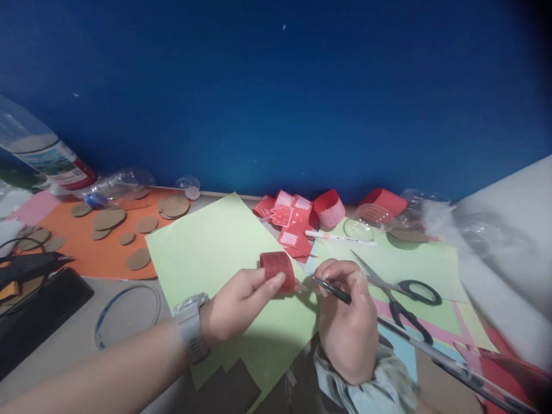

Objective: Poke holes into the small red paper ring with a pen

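Note:
My left hand (242,296), with a grey watch at the wrist, is closed around a dark red, finely lined ring-shaped band (275,265). Some fingertips show past the band's right side, as if inside it. In my right hand (345,322) is a slim black pen (336,289), pinched between thumb and fingers, its tip pointing left toward the band but apart from it. Both hands are above a pale green paper sheet (215,247). Just right of my right hand lie black-handled scissors (399,296) with blades spread.
Orange paper (103,261) with several cardboard discs (109,219) lies left, near a large plastic bottle (52,152). Red paper cutouts (297,221), a white marker (340,237) and clear plastic pieces line the back. A blue wall (276,103) rises behind. A dark phone-like slab (47,316) lies left.

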Demonstrator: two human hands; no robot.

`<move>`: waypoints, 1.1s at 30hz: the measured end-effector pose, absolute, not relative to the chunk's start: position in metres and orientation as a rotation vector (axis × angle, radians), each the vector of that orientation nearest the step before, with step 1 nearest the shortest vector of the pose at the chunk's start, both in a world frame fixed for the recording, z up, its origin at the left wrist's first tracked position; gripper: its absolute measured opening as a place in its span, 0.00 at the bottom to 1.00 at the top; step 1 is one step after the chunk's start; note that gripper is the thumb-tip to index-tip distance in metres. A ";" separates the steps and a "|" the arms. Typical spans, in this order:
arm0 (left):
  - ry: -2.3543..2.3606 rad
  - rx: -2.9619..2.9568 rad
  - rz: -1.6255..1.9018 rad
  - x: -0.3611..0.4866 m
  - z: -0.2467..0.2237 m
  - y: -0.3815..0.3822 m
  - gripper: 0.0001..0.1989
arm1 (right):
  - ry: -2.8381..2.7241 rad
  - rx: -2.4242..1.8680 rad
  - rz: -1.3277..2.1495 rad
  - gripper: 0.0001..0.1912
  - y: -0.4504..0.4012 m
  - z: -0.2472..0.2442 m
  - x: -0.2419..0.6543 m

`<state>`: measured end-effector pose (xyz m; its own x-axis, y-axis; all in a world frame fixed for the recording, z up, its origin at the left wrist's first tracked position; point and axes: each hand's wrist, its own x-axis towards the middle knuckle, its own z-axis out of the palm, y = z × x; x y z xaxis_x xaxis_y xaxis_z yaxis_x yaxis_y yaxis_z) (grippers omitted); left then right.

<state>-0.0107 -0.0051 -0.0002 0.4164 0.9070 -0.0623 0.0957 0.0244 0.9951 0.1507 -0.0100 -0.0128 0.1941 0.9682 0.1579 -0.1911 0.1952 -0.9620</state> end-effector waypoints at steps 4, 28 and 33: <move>0.871 1.276 0.858 -0.012 0.005 -0.006 0.24 | -1.023 -1.011 1.022 0.18 -0.010 -0.014 0.150; 0.826 1.794 0.720 -0.013 -0.004 -0.002 0.18 | -1.052 -1.004 0.970 0.17 -0.007 -0.012 0.151; 0.768 1.871 0.729 -0.012 -0.004 -0.001 0.17 | -1.038 -1.000 1.011 0.17 -0.007 -0.014 0.152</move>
